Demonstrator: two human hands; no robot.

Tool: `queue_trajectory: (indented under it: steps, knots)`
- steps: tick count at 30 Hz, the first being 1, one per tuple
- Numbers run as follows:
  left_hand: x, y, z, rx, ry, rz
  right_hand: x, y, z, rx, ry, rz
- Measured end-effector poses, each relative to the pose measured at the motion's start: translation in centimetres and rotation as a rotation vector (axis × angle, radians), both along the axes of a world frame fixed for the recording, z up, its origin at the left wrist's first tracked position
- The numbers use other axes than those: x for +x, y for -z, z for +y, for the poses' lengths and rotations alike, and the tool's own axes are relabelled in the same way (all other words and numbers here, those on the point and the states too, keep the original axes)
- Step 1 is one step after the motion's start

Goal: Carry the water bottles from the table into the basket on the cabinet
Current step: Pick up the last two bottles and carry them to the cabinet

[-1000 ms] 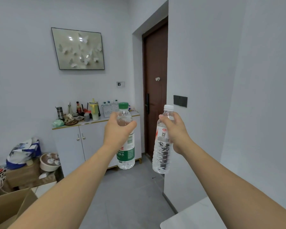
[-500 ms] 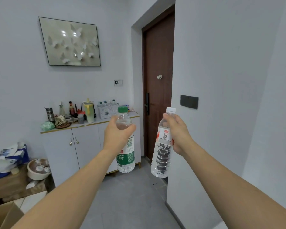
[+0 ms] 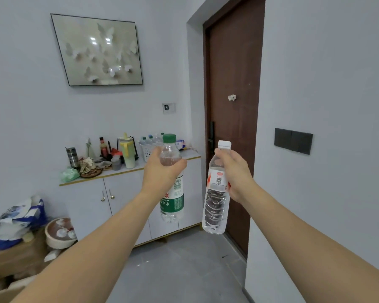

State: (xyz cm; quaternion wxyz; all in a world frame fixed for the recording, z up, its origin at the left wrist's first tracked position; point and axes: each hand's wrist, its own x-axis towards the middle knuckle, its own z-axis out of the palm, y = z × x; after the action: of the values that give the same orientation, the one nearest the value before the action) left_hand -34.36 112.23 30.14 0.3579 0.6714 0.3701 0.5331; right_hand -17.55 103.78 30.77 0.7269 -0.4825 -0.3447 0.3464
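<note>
Out in front of the person, the left hand point(image 3: 162, 171) is wrapped around the shoulder of the green-capped bottle point(image 3: 172, 193) and the right hand point(image 3: 234, 173) grips the neck and label of the white-capped bottle point(image 3: 216, 200), both hanging upright in mid-air. The basket point(image 3: 148, 149) sits at about 11 o'clock from the hands on the cabinet point(image 3: 127, 193), with bottles already inside. Both look full, so fairly heavy, smooth, and thin-walled; a grip at the ribbed waist should slip less.
</note>
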Motion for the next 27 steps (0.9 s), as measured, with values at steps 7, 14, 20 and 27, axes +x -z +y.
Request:
queue_trajectory:
  steps: [7, 14, 20, 27]
  knots:
    - [-0.6, -0.5, 8.3, 0.025, 0.055, 0.0, -1.7, 0.0, 7.8, -0.01, 0.022, -0.035]
    - [-2.6, -1.8, 17.5, 0.037, 0.095, -0.038, -4.0, -1.2, 16.4, 0.022, 0.066, -0.044]
    - [-3.1, -1.5, 24.1, -0.047, 0.119, -0.228, -3.9, -0.7, 22.9, 0.021, 0.099, -0.084]
    - [-2.0, -0.9, 32.1, -0.101, 0.077, -0.317, -2.0, 0.2, 31.3, 0.042, 0.133, -0.048]
